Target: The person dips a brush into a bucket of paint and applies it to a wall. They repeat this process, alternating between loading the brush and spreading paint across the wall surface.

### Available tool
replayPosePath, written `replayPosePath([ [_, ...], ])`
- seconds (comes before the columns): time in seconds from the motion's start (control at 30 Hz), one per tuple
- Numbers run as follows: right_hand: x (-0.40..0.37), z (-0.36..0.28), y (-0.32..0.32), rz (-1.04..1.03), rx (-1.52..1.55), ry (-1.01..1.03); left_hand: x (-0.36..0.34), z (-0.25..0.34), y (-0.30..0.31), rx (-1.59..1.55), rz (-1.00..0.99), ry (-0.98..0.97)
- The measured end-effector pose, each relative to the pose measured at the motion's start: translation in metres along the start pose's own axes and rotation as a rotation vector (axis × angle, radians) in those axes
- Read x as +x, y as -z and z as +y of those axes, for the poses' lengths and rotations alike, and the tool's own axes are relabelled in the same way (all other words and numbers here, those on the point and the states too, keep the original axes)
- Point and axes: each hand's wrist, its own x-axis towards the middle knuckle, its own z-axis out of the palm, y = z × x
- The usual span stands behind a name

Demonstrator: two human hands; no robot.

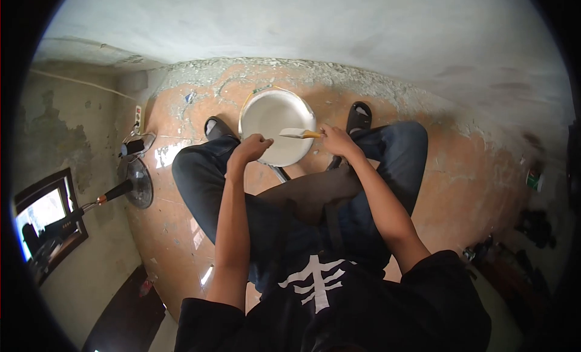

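Between my two dark sandals (pixel 359 116), one white bucket (pixel 311 123) stands on the floor (pixel 448 182); how full it is, I can't make out. My right hand (pixel 333 140) pinches one yellow-handled tool (pixel 302 134) above it, covering the handle's end. My left hand (pixel 253 147) curls, hiding part of the bucket; whether it grips anything, I cannot tell.

Has the bucket (pixel 311 120) on the floor (pixel 460 189) between left foot (pixel 219 128) and right foot (pixel 359 117), wall (pixel 302 25) beyond. Holds the tool (pixel 302 133) over the bucket's right half in the right hand (pixel 337 139), with left hand (pixel 252 147) by its left rim.
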Motion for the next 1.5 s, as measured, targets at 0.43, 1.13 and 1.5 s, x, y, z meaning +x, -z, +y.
replayPosePath([
  [0.43, -0.006, -0.012, 0.018, 0.111, 0.062, -0.058, -0.005, 0.006, 0.004, -0.124, 0.145, 0.035],
  [1.13, -0.006, -0.017, 0.026, 0.12, 0.154, 0.049, 0.001, -0.002, 0.001, -0.062, 0.205, 0.14],
  [1.5, -0.006, -0.02, 0.027, 0.144, 0.101, 0.03, 0.001, 0.001, 0.0, -0.078, 0.189, 0.124],
])
